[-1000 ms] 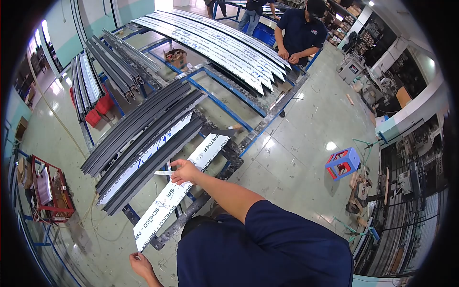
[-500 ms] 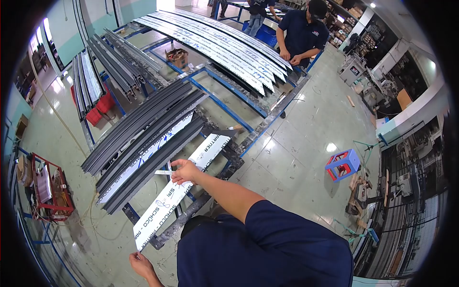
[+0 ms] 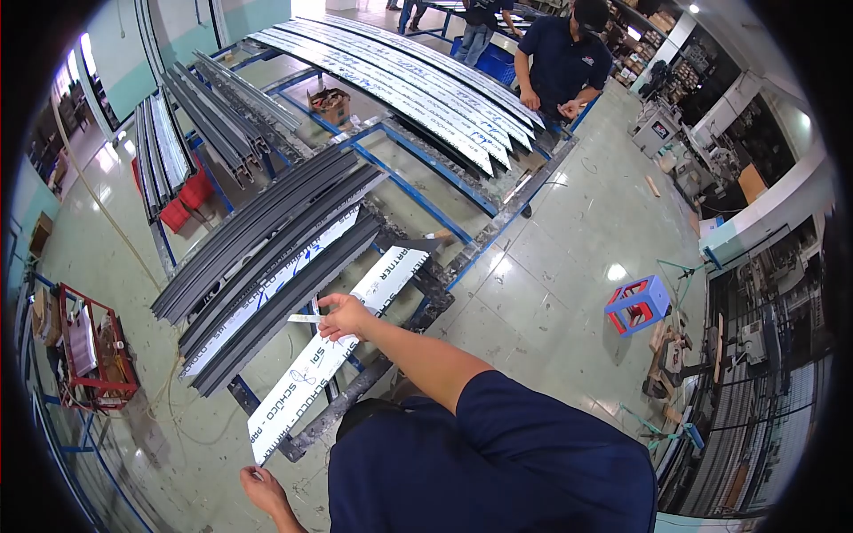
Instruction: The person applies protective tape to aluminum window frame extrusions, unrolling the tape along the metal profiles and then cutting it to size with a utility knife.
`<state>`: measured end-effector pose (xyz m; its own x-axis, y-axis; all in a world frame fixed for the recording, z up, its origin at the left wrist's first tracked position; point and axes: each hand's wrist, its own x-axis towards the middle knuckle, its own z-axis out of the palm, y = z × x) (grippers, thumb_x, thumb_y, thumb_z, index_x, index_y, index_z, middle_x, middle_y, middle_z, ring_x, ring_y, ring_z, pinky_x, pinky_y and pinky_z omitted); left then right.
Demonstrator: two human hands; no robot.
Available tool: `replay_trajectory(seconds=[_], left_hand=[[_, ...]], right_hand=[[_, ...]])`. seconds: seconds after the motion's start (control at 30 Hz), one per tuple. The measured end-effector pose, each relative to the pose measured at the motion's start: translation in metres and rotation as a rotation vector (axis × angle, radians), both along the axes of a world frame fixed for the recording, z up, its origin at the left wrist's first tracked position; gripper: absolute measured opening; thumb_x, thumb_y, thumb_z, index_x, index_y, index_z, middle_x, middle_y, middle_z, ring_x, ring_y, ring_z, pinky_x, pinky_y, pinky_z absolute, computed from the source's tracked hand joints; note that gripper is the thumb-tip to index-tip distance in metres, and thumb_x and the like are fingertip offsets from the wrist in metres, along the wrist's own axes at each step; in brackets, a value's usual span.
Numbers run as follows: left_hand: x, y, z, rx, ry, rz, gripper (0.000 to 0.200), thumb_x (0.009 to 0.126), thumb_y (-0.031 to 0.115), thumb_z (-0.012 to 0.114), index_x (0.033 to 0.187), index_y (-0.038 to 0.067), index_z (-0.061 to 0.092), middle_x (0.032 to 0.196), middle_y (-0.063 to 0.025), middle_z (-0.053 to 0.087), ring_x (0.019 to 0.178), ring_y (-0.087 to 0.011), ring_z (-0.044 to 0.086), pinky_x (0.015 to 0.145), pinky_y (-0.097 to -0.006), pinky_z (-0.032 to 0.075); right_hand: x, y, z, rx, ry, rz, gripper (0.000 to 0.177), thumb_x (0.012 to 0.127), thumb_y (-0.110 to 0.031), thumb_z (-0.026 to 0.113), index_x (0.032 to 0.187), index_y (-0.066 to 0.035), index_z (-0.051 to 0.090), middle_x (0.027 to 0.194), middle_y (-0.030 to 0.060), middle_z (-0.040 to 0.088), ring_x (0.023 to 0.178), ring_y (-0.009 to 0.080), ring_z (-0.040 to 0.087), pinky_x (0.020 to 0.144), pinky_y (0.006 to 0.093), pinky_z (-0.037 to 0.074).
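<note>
A long white film-wrapped profile [image 3: 342, 333] with printed lettering lies on the blue steel rack [image 3: 418, 200] in front of me. My right hand [image 3: 344, 317] reaches out over its middle and pinches a short pale strip [image 3: 304, 319] that lies across the rack. My left hand [image 3: 263, 490] is at the bottom edge of the view, fingers closed at the profile's near end [image 3: 260, 455]. Whether it grips the end or the film's edge is too small to tell. Dark grey profiles [image 3: 267, 235] lie side by side to the left of the white one.
More white-wrapped profiles [image 3: 400, 84] lie on the far rack, where a co-worker in dark blue [image 3: 560, 62] stands. Grey profiles [image 3: 218, 115] and a red bin [image 3: 187, 200] are at the left, a red cart [image 3: 89, 355] at lower left, and a blue-and-red stool [image 3: 635, 305] on the floor to the right.
My hands have hardly moved. My left hand has shifted slightly at the profile's end. The co-worker at the far rack has moved an arm.
</note>
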<state>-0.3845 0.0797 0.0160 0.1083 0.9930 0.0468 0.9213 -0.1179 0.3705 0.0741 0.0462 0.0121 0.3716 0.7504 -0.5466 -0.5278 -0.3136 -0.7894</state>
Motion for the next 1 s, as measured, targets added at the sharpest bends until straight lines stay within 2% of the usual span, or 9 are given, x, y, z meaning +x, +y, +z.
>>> replay_trajectory(seconds=[0.1,0.13,0.2,0.27,0.33,0.43,0.6,0.87,1.0], left_hand=[[-0.015,0.006,-0.023,0.012,-0.09,-0.047,0.015,0.089,0.013,0.063,0.097,0.0,0.06,0.094,-0.0184,0.064,0.085,-0.0341,0.061,0.078,-0.0429,0.049],[-0.018,0.009,-0.026,-0.131,-0.085,0.018,0.021,0.089,0.012,0.062,0.107,0.001,0.063,0.104,-0.0197,0.067,0.095,-0.0335,0.063,0.085,-0.0416,0.05],[-0.014,0.002,-0.032,-0.032,-0.205,0.049,0.038,0.087,0.012,0.064,0.123,0.002,0.063,0.113,-0.0201,0.068,0.104,-0.0336,0.064,0.092,-0.0397,0.05],[0.002,0.003,0.01,-0.265,-0.241,0.168,0.039,0.086,0.013,0.066,0.125,0.008,0.064,0.102,-0.0174,0.07,0.089,-0.029,0.066,0.081,-0.04,0.052],[-0.022,0.002,-0.023,-0.191,-0.344,0.164,0.033,0.084,0.012,0.068,0.117,0.009,0.068,0.086,-0.0136,0.067,0.072,-0.0259,0.061,0.07,-0.0381,0.051],[-0.023,-0.007,0.001,-0.176,-0.264,0.244,0.026,0.084,0.015,0.07,0.11,0.011,0.071,0.08,-0.0124,0.063,0.07,-0.0263,0.06,0.067,-0.0387,0.05],[-0.017,-0.011,0.009,-0.137,-0.245,0.174,0.024,0.085,0.018,0.072,0.107,0.01,0.073,0.073,-0.0068,0.057,0.063,-0.0197,0.054,0.063,-0.0342,0.048],[-0.014,0.004,0.017,-0.133,-0.068,0.055,0.014,0.088,0.021,0.069,0.099,0.015,0.075,0.088,-0.0106,0.065,0.082,-0.0323,0.065,0.071,-0.0439,0.051],[-0.02,0.029,0.032,-0.169,0.128,-0.273,0.011,0.088,0.02,0.066,0.092,0.013,0.074,0.088,-0.0102,0.065,0.083,-0.032,0.065,0.072,-0.0448,0.052]], right_hand=[[0.007,-0.001,-0.017,0.081,0.034,0.001,0.053,0.083,0.001,0.07,0.132,-0.007,0.051,0.084,0.0163,0.072,0.066,0.0244,0.072,0.051,0.0351,0.058],[0.012,-0.001,-0.019,0.046,-0.249,0.131,0.055,0.085,-0.003,0.071,0.136,-0.006,0.049,0.086,0.0167,0.072,0.067,0.0215,0.071,0.056,0.0339,0.059],[0.034,0.003,-0.075,0.223,-0.298,0.148,0.054,0.078,-0.005,0.075,0.128,-0.004,0.054,0.079,0.0148,0.07,0.059,0.0199,0.068,0.048,0.0339,0.056],[0.026,-0.003,-0.037,0.044,-0.249,0.118,0.061,0.077,-0.005,0.074,0.134,0.0,0.051,0.082,0.0152,0.07,0.058,0.0163,0.064,0.05,0.0305,0.055],[0.011,-0.002,-0.004,-0.016,-0.206,0.103,0.065,0.08,-0.004,0.072,0.139,-0.001,0.045,0.083,0.0152,0.07,0.06,0.016,0.065,0.051,0.028,0.055],[0.005,-0.002,-0.009,0.005,-0.015,0.052,0.056,0.091,0.0,0.064,0.142,-0.006,0.042,0.096,0.0183,0.07,0.08,0.0235,0.072,0.059,0.0289,0.061],[0.003,-0.002,0.004,-0.043,-0.014,0.042,0.053,0.093,0.0,0.062,0.142,-0.006,0.042,0.098,0.0197,0.069,0.081,0.0246,0.072,0.059,0.0285,0.06],[-0.002,-0.001,0.014,-0.066,-0.03,0.042,0.052,0.094,0.001,0.059,0.142,-0.006,0.042,0.097,0.0193,0.067,0.08,0.0241,0.07,0.057,0.0277,0.058],[0.003,-0.001,0.008,-0.052,-0.014,0.042,0.052,0.094,0.001,0.059,0.142,-0.005,0.041,0.097,0.0195,0.067,0.08,0.0243,0.07,0.056,0.0278,0.058]])
